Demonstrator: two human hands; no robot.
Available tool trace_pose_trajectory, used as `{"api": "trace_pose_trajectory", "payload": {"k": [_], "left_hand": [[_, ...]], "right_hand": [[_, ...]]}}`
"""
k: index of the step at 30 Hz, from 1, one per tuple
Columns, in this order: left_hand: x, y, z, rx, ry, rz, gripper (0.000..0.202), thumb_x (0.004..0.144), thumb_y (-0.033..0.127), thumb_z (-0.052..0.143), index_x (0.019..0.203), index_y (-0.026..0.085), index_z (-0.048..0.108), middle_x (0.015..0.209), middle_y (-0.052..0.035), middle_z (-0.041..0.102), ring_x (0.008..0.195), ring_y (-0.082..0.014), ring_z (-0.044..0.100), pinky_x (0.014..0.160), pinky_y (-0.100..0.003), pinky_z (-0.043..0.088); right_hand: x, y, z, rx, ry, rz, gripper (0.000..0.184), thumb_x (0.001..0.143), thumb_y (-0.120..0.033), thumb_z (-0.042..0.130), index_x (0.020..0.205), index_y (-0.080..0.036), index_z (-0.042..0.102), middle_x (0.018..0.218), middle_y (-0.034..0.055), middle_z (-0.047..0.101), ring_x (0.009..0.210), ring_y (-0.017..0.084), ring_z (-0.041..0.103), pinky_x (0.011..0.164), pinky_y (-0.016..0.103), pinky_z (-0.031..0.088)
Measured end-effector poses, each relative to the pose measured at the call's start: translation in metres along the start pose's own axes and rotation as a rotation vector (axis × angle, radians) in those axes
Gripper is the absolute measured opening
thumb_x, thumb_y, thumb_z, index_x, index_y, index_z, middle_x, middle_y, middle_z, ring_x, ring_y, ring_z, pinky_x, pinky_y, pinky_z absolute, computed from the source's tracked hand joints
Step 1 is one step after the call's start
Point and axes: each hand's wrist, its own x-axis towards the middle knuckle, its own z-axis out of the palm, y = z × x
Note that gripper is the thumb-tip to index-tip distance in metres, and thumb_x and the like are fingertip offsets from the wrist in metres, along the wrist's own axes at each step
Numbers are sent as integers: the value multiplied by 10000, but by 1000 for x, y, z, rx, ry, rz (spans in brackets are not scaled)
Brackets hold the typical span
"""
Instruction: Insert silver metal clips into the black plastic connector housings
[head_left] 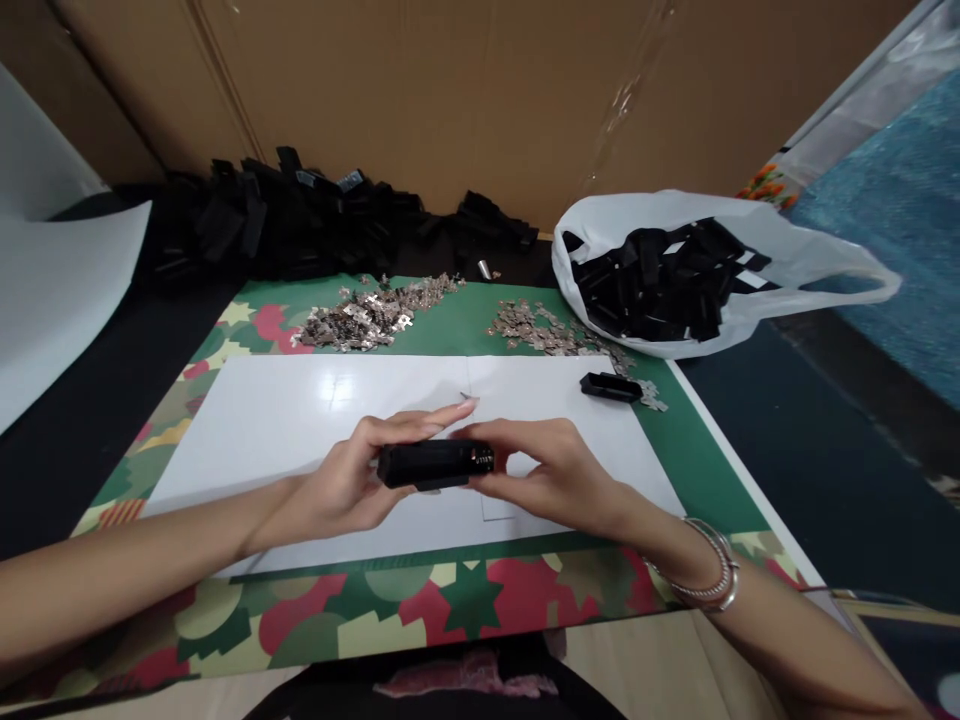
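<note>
Above the white sheet (300, 400), both hands hold one black plastic case (427, 465), long and narrow. My left hand (367, 470) wraps round its left end, fingers along the far side and thumb side near me. My right hand (551, 470) pinches the right end between thumb and fingers, where small coppery metal bits show inside the case. A tiny thin metal piece (466, 396) appears by my left fingertips; whether it is held I cannot tell. Another black case (611, 387), open on top, lies at the sheet's right edge.
Small metal parts lie in two heaps, a left pile (360, 318) and a right pile (540, 328). Many black cases (285, 215) are stacked at the back left. A white plastic bag (645, 210) with more black pieces stands back right. A cardboard wall (420, 100) closes the back.
</note>
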Motion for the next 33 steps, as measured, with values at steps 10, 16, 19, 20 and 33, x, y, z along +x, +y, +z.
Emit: {"api": "trace_pose_trajectory", "payload": {"k": [10, 16, 19, 20, 33], "left_hand": [[13, 16, -6, 279, 73, -48, 384, 751, 167, 569, 1118, 197, 458, 1313, -155, 503, 1143, -308, 489, 844, -458, 441], [14, 15, -5, 303, 64, -56, 337, 765, 188, 569, 1094, 210, 501, 1125, -102, 630, 961, -248, 554, 847, -432, 421], [12, 11, -5, 365, 77, -38, 293, 799, 211, 601, 1083, 218, 527, 892, -53, 661, 783, -191, 527, 713, -345, 452], [11, 9, -5, 374, 88, -28, 291, 805, 238, 613, 1084, 218, 533, 843, -43, 648, 746, -182, 505, 665, -323, 449], [4, 5, -3, 248, 55, -57, 335, 802, 287, 650, 1105, 212, 528, 822, -44, 607, 748, -171, 507, 648, -303, 438]], "right_hand": [[-2, 3, -2, -185, 78, -140, 207, 816, -289, 606, 986, -172, 620, 778, 39, 697, 518, 104, 563, 508, 239, 498], [-3, 6, 0, -240, 119, -166, 208, 811, -255, 580, 1002, -179, 604, 764, 28, 690, 525, 105, 564, 536, 242, 505], [-2, 6, -1, -245, 133, -139, 187, 812, -272, 582, 977, -186, 603, 736, 19, 681, 515, 103, 559, 527, 236, 498], [-2, 5, -1, -243, 130, -127, 181, 813, -283, 588, 966, -187, 603, 731, 18, 679, 516, 103, 560, 525, 233, 495], [-2, 5, 2, -292, 212, -289, 288, 755, -361, 682, 924, -143, 600, 656, 42, 645, 498, 114, 506, 500, 246, 460]]}}
